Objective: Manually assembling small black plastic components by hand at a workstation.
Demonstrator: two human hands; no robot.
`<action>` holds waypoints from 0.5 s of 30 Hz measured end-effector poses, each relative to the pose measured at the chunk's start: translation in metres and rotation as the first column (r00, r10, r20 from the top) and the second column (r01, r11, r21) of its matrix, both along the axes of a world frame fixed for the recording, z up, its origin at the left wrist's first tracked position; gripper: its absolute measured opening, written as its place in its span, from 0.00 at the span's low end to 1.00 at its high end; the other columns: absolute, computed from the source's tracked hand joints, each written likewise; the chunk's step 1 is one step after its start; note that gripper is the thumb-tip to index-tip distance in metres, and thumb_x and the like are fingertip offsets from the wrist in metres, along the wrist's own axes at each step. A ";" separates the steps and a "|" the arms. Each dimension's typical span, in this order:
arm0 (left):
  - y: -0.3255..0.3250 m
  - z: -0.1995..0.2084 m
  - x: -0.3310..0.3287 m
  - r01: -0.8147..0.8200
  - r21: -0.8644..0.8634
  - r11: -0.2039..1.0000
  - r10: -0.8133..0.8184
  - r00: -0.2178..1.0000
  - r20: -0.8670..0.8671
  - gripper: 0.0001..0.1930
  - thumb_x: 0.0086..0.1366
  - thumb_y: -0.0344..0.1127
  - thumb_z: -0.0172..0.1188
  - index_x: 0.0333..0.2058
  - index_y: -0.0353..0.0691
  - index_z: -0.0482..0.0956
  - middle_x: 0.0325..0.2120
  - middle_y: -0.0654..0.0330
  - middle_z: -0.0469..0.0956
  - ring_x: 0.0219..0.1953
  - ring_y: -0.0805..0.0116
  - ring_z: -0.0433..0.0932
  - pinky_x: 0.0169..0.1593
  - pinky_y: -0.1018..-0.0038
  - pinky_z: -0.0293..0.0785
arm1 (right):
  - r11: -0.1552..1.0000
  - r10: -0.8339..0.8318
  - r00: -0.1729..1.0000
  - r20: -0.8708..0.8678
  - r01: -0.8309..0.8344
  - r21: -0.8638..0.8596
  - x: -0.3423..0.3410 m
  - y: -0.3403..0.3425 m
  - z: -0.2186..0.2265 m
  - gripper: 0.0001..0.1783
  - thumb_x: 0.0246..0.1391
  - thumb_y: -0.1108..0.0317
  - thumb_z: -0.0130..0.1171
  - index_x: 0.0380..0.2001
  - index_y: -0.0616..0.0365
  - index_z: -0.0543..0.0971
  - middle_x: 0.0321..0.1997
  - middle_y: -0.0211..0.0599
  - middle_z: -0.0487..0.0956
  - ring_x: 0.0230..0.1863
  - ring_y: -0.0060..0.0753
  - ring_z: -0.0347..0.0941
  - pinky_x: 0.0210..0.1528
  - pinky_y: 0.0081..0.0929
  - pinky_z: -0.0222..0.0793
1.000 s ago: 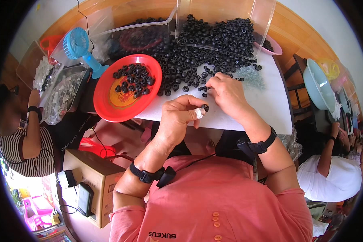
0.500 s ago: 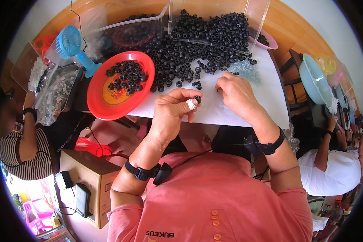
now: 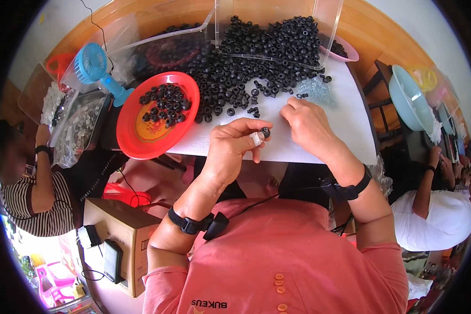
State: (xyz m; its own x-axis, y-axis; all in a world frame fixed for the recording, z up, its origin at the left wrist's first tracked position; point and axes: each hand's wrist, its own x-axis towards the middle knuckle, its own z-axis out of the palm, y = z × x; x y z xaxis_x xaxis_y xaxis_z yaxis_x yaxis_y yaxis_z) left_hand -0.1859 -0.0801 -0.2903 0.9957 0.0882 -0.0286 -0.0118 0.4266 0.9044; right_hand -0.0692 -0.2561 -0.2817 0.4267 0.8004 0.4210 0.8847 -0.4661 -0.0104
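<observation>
My left hand point(image 3: 234, 144) pinches a small round black plastic piece point(image 3: 266, 132) with a hole in its end, between thumb and forefinger. White tape wraps the thumb tip. To its right, my right hand point(image 3: 309, 123) is closed over the white tabletop, thumb and fingertips together; what they hold, if anything, is hidden. Just beyond it lies a patch of tiny clear bluish beads point(image 3: 319, 91). A large heap of similar black pieces point(image 3: 272, 44) spreads across the far side, with a few loose black parts point(image 3: 253, 112) between the heap and my hands.
A red plate point(image 3: 128, 123) with several black pieces stands at the left, near a blue handheld fan point(image 3: 92, 65). Clear plastic bins point(image 3: 269, 60) and a pink bowl point(image 3: 345, 49) are at the back. One person point(image 3: 39, 193) sits left, another point(image 3: 429, 214) right. A cardboard box point(image 3: 115, 230) stands lower left.
My left hand has come slightly to the right, closer to my right hand, still pinching the black piece. My right hand stays almost in place, and the whole view has shifted a little.
</observation>
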 end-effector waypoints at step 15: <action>-0.012 -0.007 0.001 -0.012 0.056 0.998 0.014 0.999 -0.036 0.10 0.64 0.22 0.57 0.44 0.26 0.78 0.33 0.54 0.79 0.30 0.72 0.75 0.27 0.78 0.73 | 0.918 0.052 0.917 -0.396 0.112 0.380 -0.013 -0.004 0.000 0.03 0.47 0.76 0.62 0.28 0.61 0.79 0.31 0.33 0.75 0.35 0.31 0.73 0.38 0.28 0.67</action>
